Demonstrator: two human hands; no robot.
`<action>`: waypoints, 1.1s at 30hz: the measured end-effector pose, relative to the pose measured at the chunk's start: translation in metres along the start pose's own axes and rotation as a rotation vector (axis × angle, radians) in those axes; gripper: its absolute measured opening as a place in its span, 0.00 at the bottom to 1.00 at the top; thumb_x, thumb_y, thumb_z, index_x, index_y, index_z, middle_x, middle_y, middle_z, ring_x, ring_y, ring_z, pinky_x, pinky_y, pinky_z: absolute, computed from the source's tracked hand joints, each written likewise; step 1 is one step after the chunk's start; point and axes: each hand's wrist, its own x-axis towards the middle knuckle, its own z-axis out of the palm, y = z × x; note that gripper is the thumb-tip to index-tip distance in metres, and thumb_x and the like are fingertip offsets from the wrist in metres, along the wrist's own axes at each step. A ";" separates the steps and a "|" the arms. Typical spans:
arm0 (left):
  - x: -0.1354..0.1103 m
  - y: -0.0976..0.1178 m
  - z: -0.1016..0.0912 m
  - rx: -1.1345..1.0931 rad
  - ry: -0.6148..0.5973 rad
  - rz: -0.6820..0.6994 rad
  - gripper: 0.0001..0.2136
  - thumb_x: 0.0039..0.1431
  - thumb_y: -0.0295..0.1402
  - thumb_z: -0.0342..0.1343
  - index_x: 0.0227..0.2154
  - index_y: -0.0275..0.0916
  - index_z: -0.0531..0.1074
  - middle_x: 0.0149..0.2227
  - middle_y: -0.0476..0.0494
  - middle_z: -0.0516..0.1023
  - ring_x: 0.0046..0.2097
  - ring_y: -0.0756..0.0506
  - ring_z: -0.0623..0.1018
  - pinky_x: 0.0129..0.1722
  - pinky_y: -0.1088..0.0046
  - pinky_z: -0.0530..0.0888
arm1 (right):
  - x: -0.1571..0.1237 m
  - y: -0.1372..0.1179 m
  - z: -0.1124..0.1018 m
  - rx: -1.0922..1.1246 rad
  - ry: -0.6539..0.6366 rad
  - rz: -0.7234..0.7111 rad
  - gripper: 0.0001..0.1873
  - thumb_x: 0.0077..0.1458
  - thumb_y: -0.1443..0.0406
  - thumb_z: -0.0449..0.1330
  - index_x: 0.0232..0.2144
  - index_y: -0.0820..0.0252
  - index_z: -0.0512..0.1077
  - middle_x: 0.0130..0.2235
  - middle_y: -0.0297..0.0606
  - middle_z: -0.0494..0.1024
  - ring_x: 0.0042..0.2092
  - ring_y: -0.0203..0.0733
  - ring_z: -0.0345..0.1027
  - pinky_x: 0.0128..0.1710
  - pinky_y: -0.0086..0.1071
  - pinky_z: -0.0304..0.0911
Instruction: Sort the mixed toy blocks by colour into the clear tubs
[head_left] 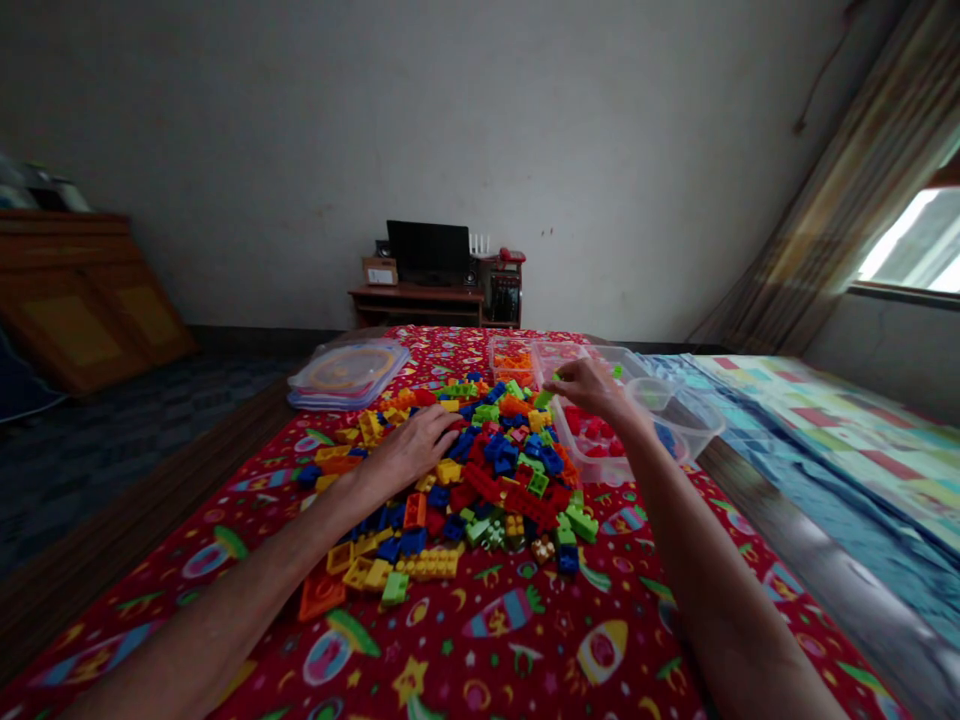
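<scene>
A heap of toy building bricks in red, blue, yellow, green and orange lies on a red patterned cloth. Over the heap's left part rests my left hand, palm down with fingers stretched onto the bricks; a small red brick shows by its fingertips. My right hand is above the near clear plastic box, at the heap's right edge. Its thumb and fingers are pinched on a light green brick. Red bricks lie inside that box, below the hand.
Farther back, another clear box holds orange bricks. More clear containers stand to the right. Stacked plastic lids lie at the left edge. A bed is on the right; a monitor stands by the wall.
</scene>
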 end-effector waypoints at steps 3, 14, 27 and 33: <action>0.000 0.000 0.001 0.008 0.021 0.006 0.16 0.66 0.35 0.43 0.46 0.34 0.73 0.42 0.38 0.74 0.44 0.42 0.75 0.49 0.63 0.73 | 0.002 0.033 -0.015 -0.066 0.187 0.182 0.13 0.51 0.62 0.56 0.24 0.65 0.77 0.19 0.33 0.67 0.23 0.32 0.54 0.25 0.29 0.46; -0.001 0.000 0.005 0.057 0.035 0.008 0.15 0.66 0.34 0.43 0.45 0.36 0.72 0.42 0.38 0.74 0.45 0.42 0.75 0.50 0.62 0.73 | 0.006 0.077 -0.011 -0.116 0.439 0.405 0.17 0.55 0.66 0.52 0.39 0.70 0.76 0.36 0.52 0.78 0.38 0.47 0.70 0.38 0.35 0.61; -0.001 0.003 -0.001 0.062 -0.030 -0.015 0.17 0.63 0.25 0.41 0.50 0.34 0.69 0.41 0.38 0.73 0.44 0.43 0.74 0.49 0.64 0.73 | -0.001 -0.024 0.026 -0.070 0.000 -0.152 0.12 0.53 0.72 0.51 0.28 0.63 0.75 0.27 0.39 0.76 0.28 0.34 0.63 0.27 0.28 0.50; -0.002 0.003 0.001 0.027 -0.010 -0.039 0.20 0.60 0.22 0.41 0.54 0.33 0.67 0.44 0.36 0.73 0.46 0.42 0.74 0.51 0.62 0.72 | 0.020 -0.028 0.045 -0.096 -0.020 -0.117 0.20 0.56 0.72 0.50 0.47 0.63 0.74 0.43 0.48 0.79 0.43 0.43 0.71 0.40 0.29 0.60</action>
